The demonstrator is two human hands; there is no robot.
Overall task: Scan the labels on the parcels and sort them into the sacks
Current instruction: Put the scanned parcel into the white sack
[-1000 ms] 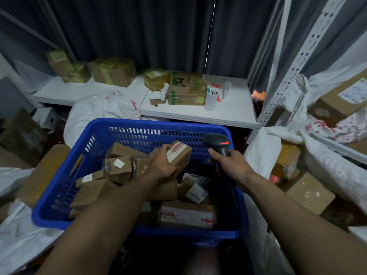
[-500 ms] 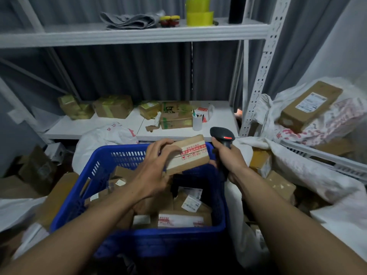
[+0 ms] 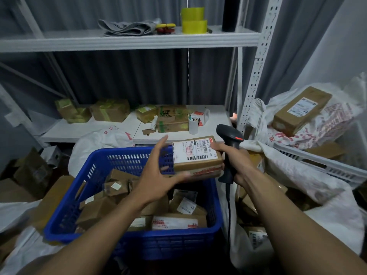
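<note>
- The right hand (image 3: 236,161) is gripping the black scanner (image 3: 230,135), with one fingertip resting on the parcel (image 3: 196,155).
- The parcel is sitting label-up above the far right corner of the blue basket (image 3: 127,159).
- The left hand (image 3: 156,175) is hanging open, fingers spread, at the parcel's left end (contact too blurred to tell).

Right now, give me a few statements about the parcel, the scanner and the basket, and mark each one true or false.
1. The right hand grips the black scanner. True.
2. The parcel between the hands has its label facing down. False: the label, with its barcode, faces up.
3. The blue basket is empty. False: several cardboard boxes lie in it.
4. Yellow tape rolls stand on the upper shelf. True.
5. The left hand is a closed fist. False: its fingers are spread beside the parcel.
</note>
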